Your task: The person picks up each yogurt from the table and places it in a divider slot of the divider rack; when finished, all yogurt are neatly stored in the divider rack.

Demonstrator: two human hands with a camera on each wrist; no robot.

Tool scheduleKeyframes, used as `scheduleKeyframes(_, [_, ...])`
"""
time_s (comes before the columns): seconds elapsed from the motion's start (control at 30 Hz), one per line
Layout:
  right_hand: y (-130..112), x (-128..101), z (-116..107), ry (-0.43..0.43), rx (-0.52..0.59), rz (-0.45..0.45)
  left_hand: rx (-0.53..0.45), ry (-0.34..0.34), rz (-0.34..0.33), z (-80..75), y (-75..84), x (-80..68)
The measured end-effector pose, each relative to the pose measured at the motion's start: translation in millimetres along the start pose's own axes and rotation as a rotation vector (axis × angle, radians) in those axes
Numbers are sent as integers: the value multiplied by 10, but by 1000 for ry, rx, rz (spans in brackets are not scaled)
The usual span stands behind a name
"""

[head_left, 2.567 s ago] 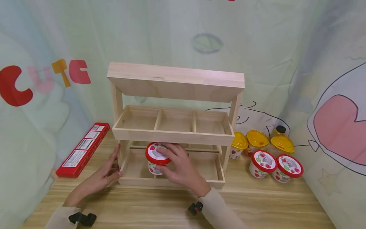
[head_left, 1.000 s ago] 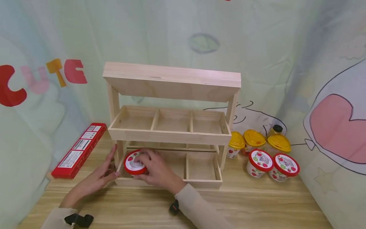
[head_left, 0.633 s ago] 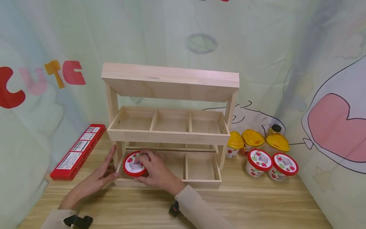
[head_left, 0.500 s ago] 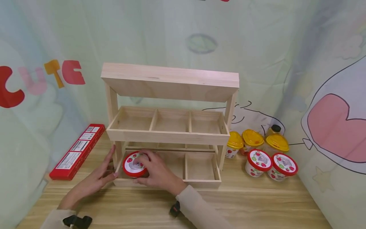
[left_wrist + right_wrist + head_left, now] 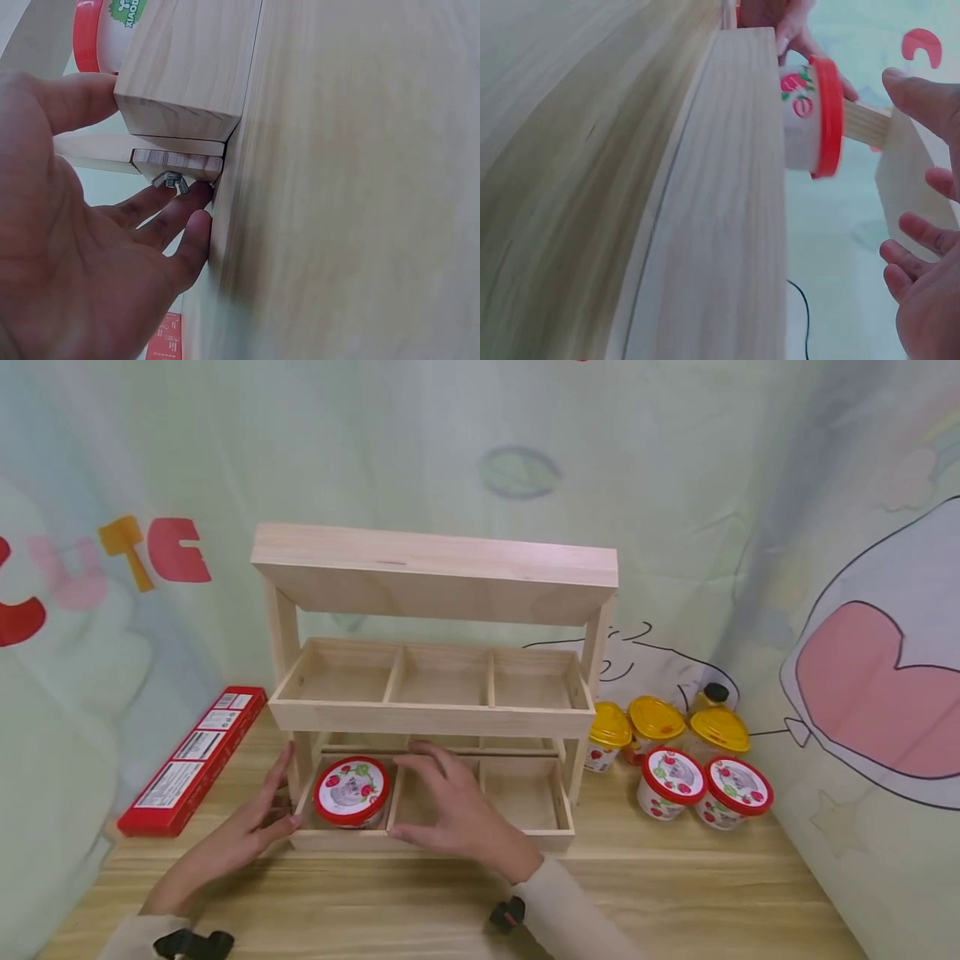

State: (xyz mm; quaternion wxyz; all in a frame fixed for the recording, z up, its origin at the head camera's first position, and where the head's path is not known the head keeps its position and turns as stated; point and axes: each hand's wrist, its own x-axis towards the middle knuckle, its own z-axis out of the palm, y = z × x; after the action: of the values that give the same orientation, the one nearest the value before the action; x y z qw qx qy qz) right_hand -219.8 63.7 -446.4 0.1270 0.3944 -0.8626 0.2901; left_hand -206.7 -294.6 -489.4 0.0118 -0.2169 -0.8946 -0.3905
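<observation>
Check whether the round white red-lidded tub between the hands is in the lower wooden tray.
In: the tub sits in the tray, leftmost compartment, the right hand apart from it.

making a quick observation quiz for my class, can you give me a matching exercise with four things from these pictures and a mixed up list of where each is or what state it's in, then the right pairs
Things
1. lone red-lidded tub
2. long red box
3. yellow-lidded tubs
4. right grip

Places and states
A. on the table, right of the rack
B. fingers spread, holding nothing
C. in the left compartment of the lower front tray
D. on the table, left of the rack

Pairs: 1-C, 2-D, 3-A, 4-B
</observation>
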Motion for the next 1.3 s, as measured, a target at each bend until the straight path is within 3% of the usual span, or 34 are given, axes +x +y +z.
scheduleKeyframes(0.13, [35, -159, -163, 9, 2, 29, 7, 24, -4, 18, -13, -16])
scheduleKeyframes(0.33, [55, -366, -393, 49, 10, 63, -9, 101, 70, 110, -94, -8])
scheduleKeyframes(0.53, [89, -568, -554, 117, -3, 55, -58, 123, 83, 183, -180, -16])
scheduleKeyframes(0.73, [190, -806, -673, 152, 2, 91, -47, 148, 109, 214, -232, -7])
scheduleKeyframes(1.03, [334, -1132, -806, 201, 15, 180, 62, 173, 45, 186, -218, -37])
scheduleKeyframes(1.3, [499, -1328, -856, 272, -42, 204, 62, 193, 52, 211, -231, -28])
